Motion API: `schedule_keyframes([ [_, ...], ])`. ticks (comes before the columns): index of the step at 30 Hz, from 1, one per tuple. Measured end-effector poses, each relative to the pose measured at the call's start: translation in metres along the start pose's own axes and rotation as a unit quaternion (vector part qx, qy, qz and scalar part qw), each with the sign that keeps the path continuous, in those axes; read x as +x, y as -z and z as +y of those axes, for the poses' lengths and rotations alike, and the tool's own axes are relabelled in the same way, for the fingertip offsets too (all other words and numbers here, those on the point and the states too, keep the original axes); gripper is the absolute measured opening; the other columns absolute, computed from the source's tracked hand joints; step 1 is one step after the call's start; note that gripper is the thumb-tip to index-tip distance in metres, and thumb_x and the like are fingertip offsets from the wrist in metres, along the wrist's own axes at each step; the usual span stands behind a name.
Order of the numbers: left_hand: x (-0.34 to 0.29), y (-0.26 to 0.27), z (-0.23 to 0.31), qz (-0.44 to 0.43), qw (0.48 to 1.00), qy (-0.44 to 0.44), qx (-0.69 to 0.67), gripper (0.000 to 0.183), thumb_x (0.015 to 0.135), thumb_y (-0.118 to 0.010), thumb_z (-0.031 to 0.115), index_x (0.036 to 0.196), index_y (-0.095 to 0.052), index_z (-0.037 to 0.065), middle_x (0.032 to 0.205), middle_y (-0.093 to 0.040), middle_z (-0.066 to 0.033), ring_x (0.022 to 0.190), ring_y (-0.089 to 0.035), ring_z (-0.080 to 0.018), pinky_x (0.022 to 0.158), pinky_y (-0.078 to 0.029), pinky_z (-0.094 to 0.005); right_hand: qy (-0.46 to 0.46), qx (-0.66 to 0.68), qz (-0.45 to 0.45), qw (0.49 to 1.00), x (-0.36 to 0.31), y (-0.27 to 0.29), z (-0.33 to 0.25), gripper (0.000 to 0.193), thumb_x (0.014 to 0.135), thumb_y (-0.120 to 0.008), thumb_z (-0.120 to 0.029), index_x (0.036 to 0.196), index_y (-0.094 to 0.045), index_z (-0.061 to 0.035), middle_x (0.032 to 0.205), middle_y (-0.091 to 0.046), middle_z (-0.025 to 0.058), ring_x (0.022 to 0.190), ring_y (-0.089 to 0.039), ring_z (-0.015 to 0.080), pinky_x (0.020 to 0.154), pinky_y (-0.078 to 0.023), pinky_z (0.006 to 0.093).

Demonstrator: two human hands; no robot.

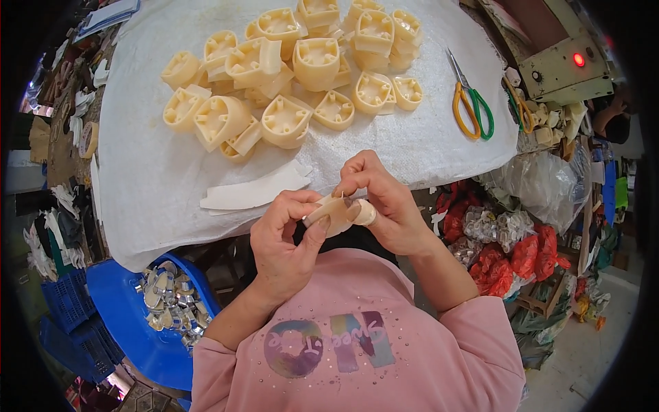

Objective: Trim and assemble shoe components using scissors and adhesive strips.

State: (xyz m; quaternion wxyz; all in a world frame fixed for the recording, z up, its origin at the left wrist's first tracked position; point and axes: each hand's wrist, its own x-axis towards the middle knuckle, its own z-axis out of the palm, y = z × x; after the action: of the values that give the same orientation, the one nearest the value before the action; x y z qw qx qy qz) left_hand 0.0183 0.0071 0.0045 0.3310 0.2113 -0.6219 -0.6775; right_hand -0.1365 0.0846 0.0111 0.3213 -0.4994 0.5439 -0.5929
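A cream plastic shoe heel (pixel 334 218) is held between both hands, above the near edge of the covered table. My left hand (pixel 283 230) is closed round its left side, thumb pressed on its face. My right hand (pixel 388 206) pinches its upper right edge with thumb and forefinger; a whitish wrap covers the thumb. The fingers hide part of the heel. Just beyond my left hand lies a curved white strip (pixel 255 189), flat on the white sheet (pixel 154 182). Farther off, several similar cream heels (pixel 287 122) are heaped with their hollow, pegged ends showing.
Scissors with orange and green handles (pixel 472 103) lie at the far right of the sheet, near a control box (pixel 566 72) with a lit red lamp. A blue basin (pixel 113 302) of shiny heels stands at lower left. Red and clear plastic bags (pixel 498 264) crowd the right side.
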Motion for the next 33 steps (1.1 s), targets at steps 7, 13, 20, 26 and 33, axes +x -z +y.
schedule_keyframes([
  [7,0.000,-0.006,0.003,-0.033,0.999,0.009,-0.002,0.016,0.086,-0.065,0.006,0.094,-0.052,0.000,0.104,-0.057,-0.0118,0.093,-0.054,-0.0122,0.081,-0.046,-0.0267,0.167,-0.295,0.034,0.940,0.000,-0.004,-0.007,0.014,0.073,-0.060,-0.005,0.083,-0.050,-0.0055,0.078,-0.044,0.0091,0.073,-0.044,0.0274,0.071,-0.031,0.0370],
  [13,0.003,0.000,-0.001,-0.028,0.998,0.027,-0.039,0.013,0.087,-0.061,0.003,0.094,-0.052,-0.001,0.104,-0.058,-0.0119,0.090,-0.056,-0.0118,0.082,-0.046,-0.0252,0.031,-0.111,0.017,0.993,-0.004,-0.003,-0.005,0.012,0.074,-0.060,-0.004,0.085,-0.054,-0.0042,0.073,-0.043,0.0076,0.073,-0.045,0.0253,0.071,-0.033,0.0355],
  [20,0.003,0.001,0.000,-0.031,0.993,0.070,-0.090,0.013,0.087,-0.061,0.002,0.095,-0.052,-0.001,0.105,-0.058,-0.0118,0.091,-0.056,-0.0109,0.082,-0.047,-0.0256,0.037,-0.130,0.002,0.991,-0.004,0.003,-0.003,0.015,0.075,-0.061,-0.002,0.089,-0.057,-0.0056,0.076,-0.046,0.0077,0.076,-0.047,0.0263,0.070,-0.036,0.0342],
  [26,0.001,-0.003,0.001,-0.032,0.983,0.142,-0.108,0.019,0.085,-0.066,0.008,0.097,-0.054,-0.001,0.111,-0.056,-0.0126,0.097,-0.056,-0.0127,0.084,-0.047,-0.0266,0.101,-0.287,0.004,0.953,-0.002,0.003,-0.013,0.005,0.078,-0.057,-0.005,0.078,-0.052,-0.0060,0.075,-0.046,0.0077,0.072,-0.046,0.0246,0.070,-0.033,0.0334],
  [33,0.007,0.004,-0.002,-0.018,0.994,-0.059,0.090,0.017,0.079,-0.073,0.014,0.088,-0.062,0.006,0.117,-0.051,-0.0138,0.109,-0.048,-0.0230,0.092,-0.042,-0.0374,-0.042,0.215,0.138,0.966,-0.008,0.014,0.004,0.032,0.085,-0.064,-0.020,0.110,-0.051,-0.0037,0.094,-0.054,0.0049,0.082,-0.050,0.0119,0.072,-0.043,0.0254],
])
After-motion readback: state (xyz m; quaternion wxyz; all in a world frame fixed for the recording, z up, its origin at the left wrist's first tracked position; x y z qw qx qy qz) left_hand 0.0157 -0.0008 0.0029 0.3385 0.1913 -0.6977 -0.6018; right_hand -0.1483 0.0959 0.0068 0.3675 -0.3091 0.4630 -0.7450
